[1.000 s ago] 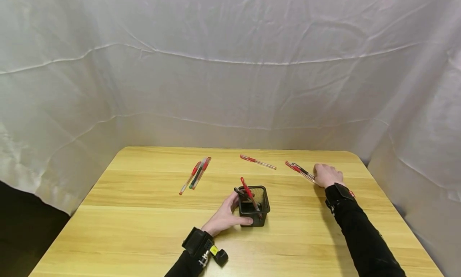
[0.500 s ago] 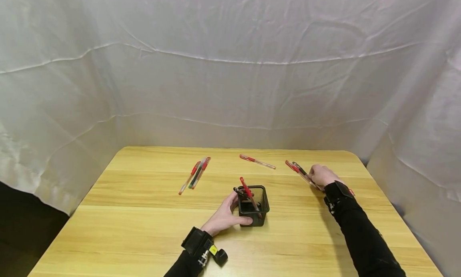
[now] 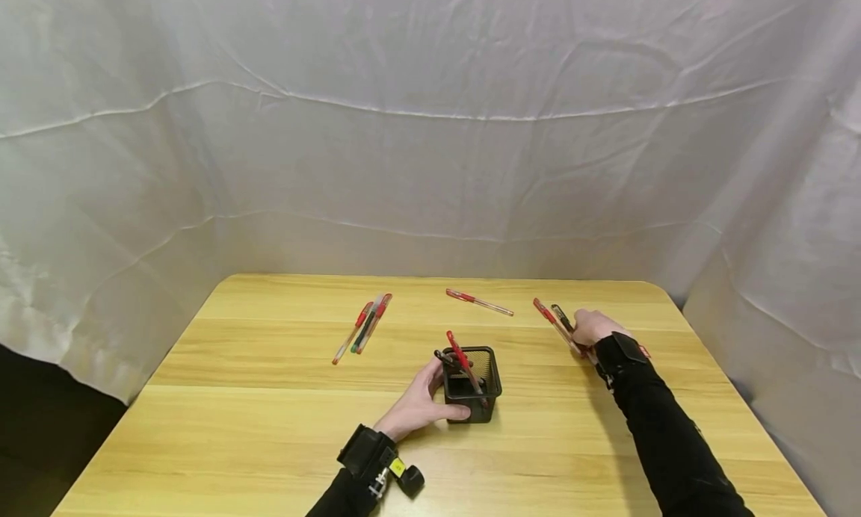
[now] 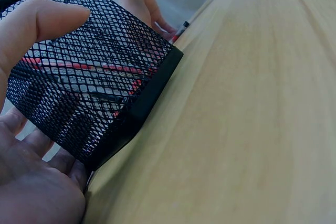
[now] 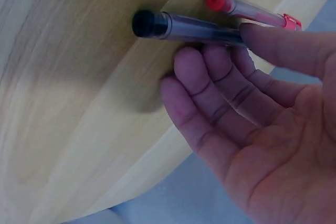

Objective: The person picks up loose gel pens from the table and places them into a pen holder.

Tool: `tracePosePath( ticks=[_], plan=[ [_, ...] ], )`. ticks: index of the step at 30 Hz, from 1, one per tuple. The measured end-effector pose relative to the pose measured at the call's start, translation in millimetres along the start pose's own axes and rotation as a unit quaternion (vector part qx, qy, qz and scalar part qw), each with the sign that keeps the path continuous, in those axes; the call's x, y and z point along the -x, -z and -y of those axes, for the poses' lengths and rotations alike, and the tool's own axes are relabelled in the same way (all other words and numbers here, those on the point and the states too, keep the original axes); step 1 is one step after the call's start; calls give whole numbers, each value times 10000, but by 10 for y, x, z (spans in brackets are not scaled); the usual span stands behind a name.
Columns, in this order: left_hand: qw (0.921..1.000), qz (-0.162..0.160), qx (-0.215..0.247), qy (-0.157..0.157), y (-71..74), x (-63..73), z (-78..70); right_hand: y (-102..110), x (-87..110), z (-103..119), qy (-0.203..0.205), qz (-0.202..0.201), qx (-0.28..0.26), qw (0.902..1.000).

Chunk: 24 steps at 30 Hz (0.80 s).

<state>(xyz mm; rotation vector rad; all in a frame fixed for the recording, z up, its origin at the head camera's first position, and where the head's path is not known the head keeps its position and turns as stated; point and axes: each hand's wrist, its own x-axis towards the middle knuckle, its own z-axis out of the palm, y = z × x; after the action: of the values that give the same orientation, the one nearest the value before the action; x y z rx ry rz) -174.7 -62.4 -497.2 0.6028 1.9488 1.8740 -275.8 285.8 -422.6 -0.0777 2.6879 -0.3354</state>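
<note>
A: Where the table (image 3: 269, 427) edge sits closest, left hand (image 3: 415, 403) cupped round the black mesh pen holder (image 3: 473, 384), thumb on its front wall.

B: Yep, red pen (image 3: 463, 360) poking out. Further right, right hand (image 3: 592, 326) pinching a black pen (image 5: 184, 27), fingers curled. Beyond, loose pens (image 3: 366, 326) lying flat.

It looked like a makeshift recording set rather than a lived-in room: creased white sheeting (image 3: 430, 128) hung as a backdrop on the far, left and right sides, closing in a single pale wooden table (image 3: 269, 427) that carried only pens (image 3: 366, 326) and a mesh pen holder (image 3: 473, 383).
</note>
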Motion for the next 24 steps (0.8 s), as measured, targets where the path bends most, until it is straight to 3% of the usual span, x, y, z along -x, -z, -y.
tracePosePath(
  ticks=[9,24],
  plan=[
    [10000,-11,-24,-11,2,-3,1,-72,-76,-47,98,-40,-69,9999],
    [10000,10,-36,63,4,-2,-5,-205,-45,-302,691,-259,-1421,9871]
  ],
)
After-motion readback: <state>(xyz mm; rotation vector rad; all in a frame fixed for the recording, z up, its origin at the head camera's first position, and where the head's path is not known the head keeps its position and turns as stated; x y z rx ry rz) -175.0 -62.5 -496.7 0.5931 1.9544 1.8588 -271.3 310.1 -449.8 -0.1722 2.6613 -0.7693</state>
